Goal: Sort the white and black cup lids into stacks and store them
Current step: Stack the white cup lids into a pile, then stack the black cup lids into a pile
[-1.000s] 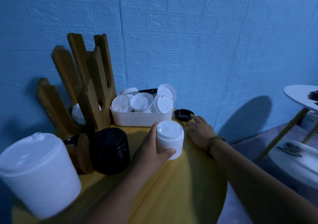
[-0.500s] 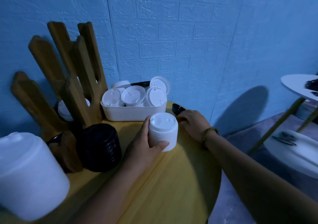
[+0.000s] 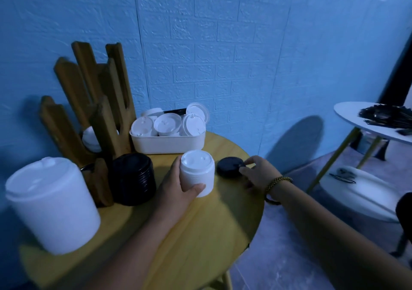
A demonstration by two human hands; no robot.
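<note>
1. The round yellow table stands against a blue brick-pattern wall. Clock directions below take 12 o'clock as the table's wall edge.
2. The left hand is near the table's middle. Its grip is wrapped round the small white lid stack, thumb across the near side and fingers round the left side. The stack stands upright.
3. The right hand is at about 2 o'clock, with a beaded bracelet on its wrist. Its grip narrows to a pinch, thumb and forefinger tips on the 3 o'clock rim of the single black lid. That lid lies flat on the table, just beside the small white lid stack.
4. The black lid stack stands at 9 o'clock from the held stack, near it but apart.
5. The large white lid stack stands at 8 o'clock by the table's edge and looks blurred.
6. The white tub sits at 12 o'clock and holds loose white lids, some flat and some tipped on edge.
7. The wooden rack rises at 10 to 11 o'clock, just beside the tub's left end. Something white shows in its gap.
8. A side table stands well apart at 3 o'clock, carrying dark items too dim to identify.
</note>
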